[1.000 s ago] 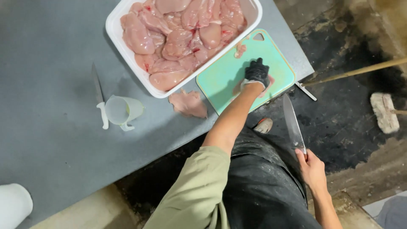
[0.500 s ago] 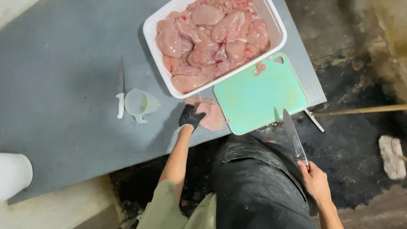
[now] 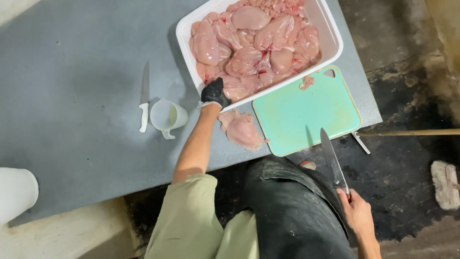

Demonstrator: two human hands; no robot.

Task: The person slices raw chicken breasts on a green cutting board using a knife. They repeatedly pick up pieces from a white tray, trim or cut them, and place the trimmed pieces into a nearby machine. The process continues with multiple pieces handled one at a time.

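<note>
Grey tabletop (image 3: 81, 72) fills most of the view, with a dark, stained floor (image 3: 407, 72) to its right. At the table's far right corner sits a large white tray (image 3: 330, 45) heaped with raw pink chicken pieces (image 3: 254, 43). Just in front of the tray lies a teal cutting board (image 3: 306, 115), with 1 small scrap of meat (image 3: 306, 82) near its far edge. Left of the board, 1 chicken piece (image 3: 242, 130) rests on the bare table. The person wears a dark apron (image 3: 292, 211) and a pale green sleeve (image 3: 187, 225). Their left hand (image 3: 214, 93), in a black glove, is at the tray's near rim beside the meat; whether it is gripping anything cannot be told. Their bare right hand (image 3: 357, 213) is closed around the handle of a long knife (image 3: 333, 160), blade pointing toward the board. Farther left stand a clear plastic jug (image 3: 167, 116) and a white-handled knife (image 3: 143, 100) beside it.
</note>
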